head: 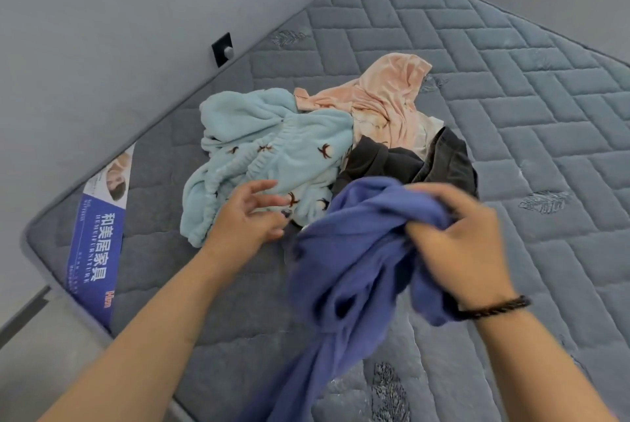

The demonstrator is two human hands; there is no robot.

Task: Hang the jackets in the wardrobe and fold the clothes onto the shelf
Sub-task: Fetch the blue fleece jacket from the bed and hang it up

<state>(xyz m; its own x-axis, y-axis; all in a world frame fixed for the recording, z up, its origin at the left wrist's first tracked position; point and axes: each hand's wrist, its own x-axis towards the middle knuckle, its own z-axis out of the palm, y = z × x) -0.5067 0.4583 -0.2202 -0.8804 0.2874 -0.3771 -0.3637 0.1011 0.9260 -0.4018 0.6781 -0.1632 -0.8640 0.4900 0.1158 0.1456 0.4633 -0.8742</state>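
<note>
- Head cam view from here: right hand (456, 244) has its fingers curled round a bunch of the purple garment (344, 271) and holds it up off the mattress (511, 114).
- Purple garment hangs from that grip in loose folds and trails down toward the bottom edge of frame. Motion blur on it, so I can't read what kind of garment it is.
- Left hand (247, 213) is holding nothing. Fingers spread and loosely bent, above the near edge of the light blue fleece garment (269, 152). I can't tell whether the fingertips touch the fleece.
- Black braided bracelet (494, 308) on the right wrist.
- Rest of the clothes lie in a heap mid-mattress: light blue fleece with small dark motifs on the left, pink garment (381, 97) behind it to the right, dark grey garment (409, 162) just behind the raised purple one. All three touch or overlap each other.
- Mattress is grey, quilted in a brick pattern, no sheet on it. Blue and white printed label (99, 244) with Chinese text sits at its left corner.
- Grey wall (102, 29) runs along the left side of the mattress, with a small black square hook (223, 50) fixed to it just above the mattress edge.
- No wardrobe or shelf in this view.
</note>
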